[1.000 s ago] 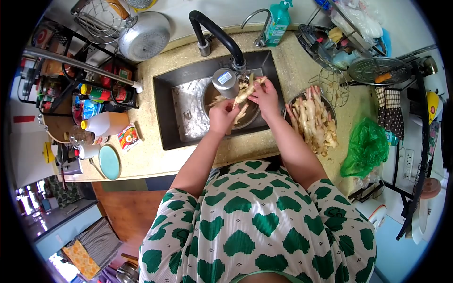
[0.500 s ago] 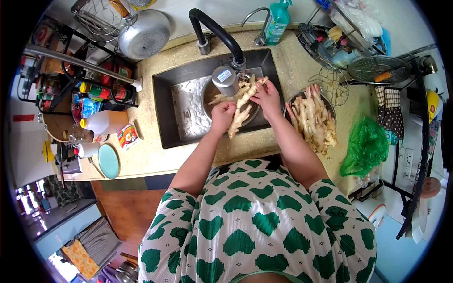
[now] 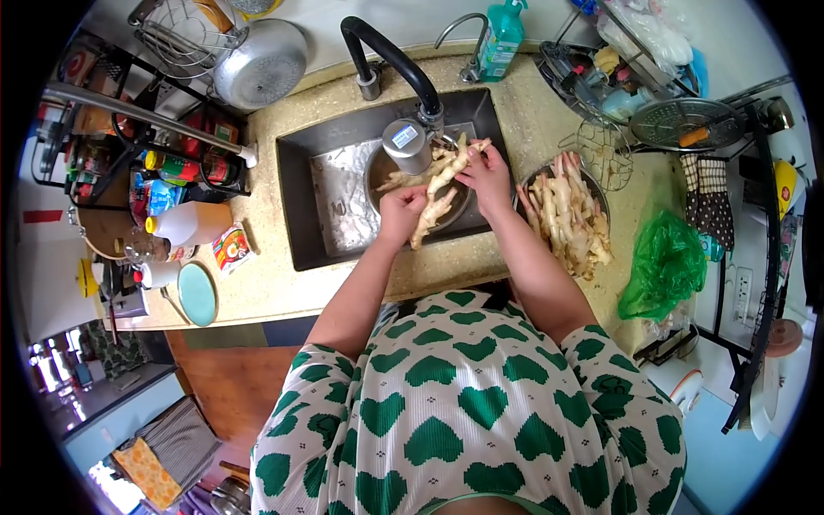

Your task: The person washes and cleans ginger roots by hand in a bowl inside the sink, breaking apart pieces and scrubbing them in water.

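Note:
Over the dark sink (image 3: 339,210), my right hand (image 3: 487,178) pinches the upper end of a pale, knobbly ginger root (image 3: 445,174). My left hand (image 3: 401,215) is closed beside the root's lower part; what its fingers hold is too small to make out. Below them a round metal bowl (image 3: 371,176) stands in the sink with more pale pieces in it. A silver cylinder with a label (image 3: 406,146) hangs under the black faucet (image 3: 395,58), over the bowl. Right of the sink a second bowl is heaped with pink-tipped ginger (image 3: 566,215).
A green plastic bag (image 3: 665,266) and a wire rack (image 3: 603,154) lie on the right counter. A green soap bottle (image 3: 501,41) stands behind the sink. At left are a teal plate (image 3: 197,293), a jug (image 3: 193,223) and a shelf of bottles.
Since a second ago the ginger has tilted more upright, and its lower forked part now shows. My left hand has shifted slightly left and its fingers have drawn in.

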Tool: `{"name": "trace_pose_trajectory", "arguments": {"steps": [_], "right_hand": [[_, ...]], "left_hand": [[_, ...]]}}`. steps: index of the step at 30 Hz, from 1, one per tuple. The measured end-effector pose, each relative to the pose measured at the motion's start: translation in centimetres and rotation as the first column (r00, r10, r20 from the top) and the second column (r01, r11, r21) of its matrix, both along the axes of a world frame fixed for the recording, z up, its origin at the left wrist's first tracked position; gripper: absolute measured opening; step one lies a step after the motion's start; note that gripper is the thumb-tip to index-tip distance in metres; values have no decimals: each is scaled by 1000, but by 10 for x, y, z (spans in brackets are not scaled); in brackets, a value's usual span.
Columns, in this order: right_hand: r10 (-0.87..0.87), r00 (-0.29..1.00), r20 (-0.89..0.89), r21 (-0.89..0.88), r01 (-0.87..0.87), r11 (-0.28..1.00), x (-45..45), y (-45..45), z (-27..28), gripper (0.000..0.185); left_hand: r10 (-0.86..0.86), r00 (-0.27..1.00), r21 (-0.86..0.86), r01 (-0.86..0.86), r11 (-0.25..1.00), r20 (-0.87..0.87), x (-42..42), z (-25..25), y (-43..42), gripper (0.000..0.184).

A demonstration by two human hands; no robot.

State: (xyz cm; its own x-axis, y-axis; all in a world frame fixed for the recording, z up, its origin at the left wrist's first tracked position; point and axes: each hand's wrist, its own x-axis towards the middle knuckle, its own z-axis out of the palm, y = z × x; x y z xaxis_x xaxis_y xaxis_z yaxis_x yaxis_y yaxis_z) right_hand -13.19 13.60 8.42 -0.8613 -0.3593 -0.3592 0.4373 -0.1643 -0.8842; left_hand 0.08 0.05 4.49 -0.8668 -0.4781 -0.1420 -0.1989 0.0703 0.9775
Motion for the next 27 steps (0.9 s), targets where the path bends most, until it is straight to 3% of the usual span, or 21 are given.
{"name": "trace_pose_trajectory", "arguments": {"steps": [3, 4, 7, 8, 12, 16, 19, 22, 27], "right_hand": [[17, 1000, -2, 2, -17, 1000, -1, 1, 0, 29], [24, 1000, -9, 6, -24, 1000, -2, 1, 0, 29], [22, 1000, -20, 0, -22, 1000, -6, 3, -2, 29], [19, 1000, -22, -5, -19, 1000, -6, 3, -4, 29], [15, 1000, -10, -38, -15, 999, -5, 0, -2, 28], [22, 1000, -3, -56, -22, 998, -5, -1, -4, 27], [85, 995, 41, -74, -82, 994, -2, -4, -6, 26], [178, 979, 103, -68, -172, 983, 4, -8, -16, 26], [209, 971, 114, -83, -200, 976, 4, -13, -24, 28]], "left_hand": [[26, 999, 505, -40, 862, 35, -3, -7, 1, 24], [-1, 998, 585, -39, 810, 69, -2, -9, 0, 25], [-60, 988, 558, -30, 829, 142, -5, -6, -2, 27], [-61, 993, 351, 20, 936, 106, -2, -3, 3, 28], [5, 991, 462, -68, 884, 137, -7, -13, -1, 27], [70, 995, 418, -91, 904, 64, -8, -30, -1, 28], [116, 986, 569, -162, 806, 116, -13, -35, -6, 27], [52, 948, 616, -244, 749, 313, -17, -19, -19, 28], [-33, 984, 288, -19, 957, 173, -21, 2, -12, 30]]}}
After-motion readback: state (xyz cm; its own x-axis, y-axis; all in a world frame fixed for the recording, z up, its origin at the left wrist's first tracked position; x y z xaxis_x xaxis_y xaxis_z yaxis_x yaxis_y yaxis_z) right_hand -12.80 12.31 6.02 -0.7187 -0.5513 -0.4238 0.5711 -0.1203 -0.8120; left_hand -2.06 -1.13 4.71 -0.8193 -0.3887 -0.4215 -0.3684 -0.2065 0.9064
